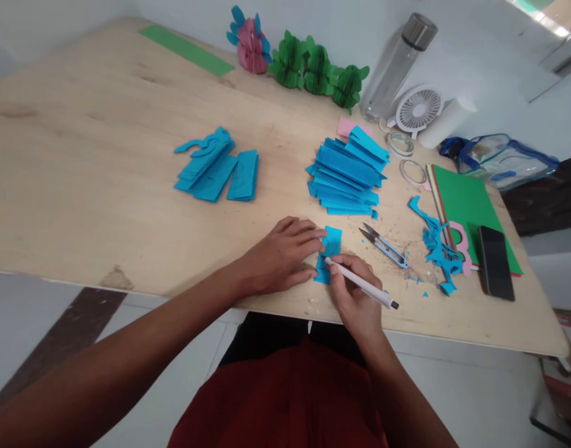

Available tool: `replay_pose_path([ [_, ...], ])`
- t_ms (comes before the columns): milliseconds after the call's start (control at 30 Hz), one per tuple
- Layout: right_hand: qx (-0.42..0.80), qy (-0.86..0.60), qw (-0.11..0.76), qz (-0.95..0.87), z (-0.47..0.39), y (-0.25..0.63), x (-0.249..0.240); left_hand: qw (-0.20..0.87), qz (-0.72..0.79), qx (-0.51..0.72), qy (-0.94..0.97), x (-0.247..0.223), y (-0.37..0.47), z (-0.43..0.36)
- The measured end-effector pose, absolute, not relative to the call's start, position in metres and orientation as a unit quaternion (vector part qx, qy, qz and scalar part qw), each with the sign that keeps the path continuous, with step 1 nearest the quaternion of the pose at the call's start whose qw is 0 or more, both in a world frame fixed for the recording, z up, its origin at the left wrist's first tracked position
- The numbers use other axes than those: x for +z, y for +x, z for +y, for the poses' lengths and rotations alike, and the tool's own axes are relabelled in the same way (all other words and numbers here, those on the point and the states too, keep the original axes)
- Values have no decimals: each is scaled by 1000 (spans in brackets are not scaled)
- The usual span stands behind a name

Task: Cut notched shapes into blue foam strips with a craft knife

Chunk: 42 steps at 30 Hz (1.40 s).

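Note:
A small blue paper piece (333, 239) lies near the table's front edge, with dark drawn lines on it. My left hand (285, 255) rests flat with fingers stretched out, its fingertips on the paper's left side. In my right hand (359, 298) is a white pen (362, 284), its tip down on the paper. Beyond my hands sits a fanned pile of blue paper strips (346, 171). Thread snips (383, 244) with blue handles lie right of the paper. Folded blue pieces (211, 168), some with drawn curves, lie farther left.
Blue paper scraps (439, 249), green sheets (472, 205) and a black phone (496, 261) lie at right. Tape rolls (413, 172), a small fan (419, 110) and a clear bottle (392, 71) stand behind. Green paper figures (316, 68), a pink one (252, 50) and a green strip (185, 50) line the back.

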State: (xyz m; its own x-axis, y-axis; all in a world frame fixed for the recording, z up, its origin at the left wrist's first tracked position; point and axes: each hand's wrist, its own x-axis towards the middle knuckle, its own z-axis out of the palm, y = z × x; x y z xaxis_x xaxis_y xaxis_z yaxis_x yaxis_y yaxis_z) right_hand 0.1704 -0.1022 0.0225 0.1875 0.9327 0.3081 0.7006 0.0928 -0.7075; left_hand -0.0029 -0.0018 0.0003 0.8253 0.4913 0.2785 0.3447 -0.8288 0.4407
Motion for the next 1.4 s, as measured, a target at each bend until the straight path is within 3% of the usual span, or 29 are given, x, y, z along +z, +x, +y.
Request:
replay_pose_path([
  [1400, 138, -647, 400, -634, -101, 170, 23, 192, 227, 193, 935, 0, -2, -1],
])
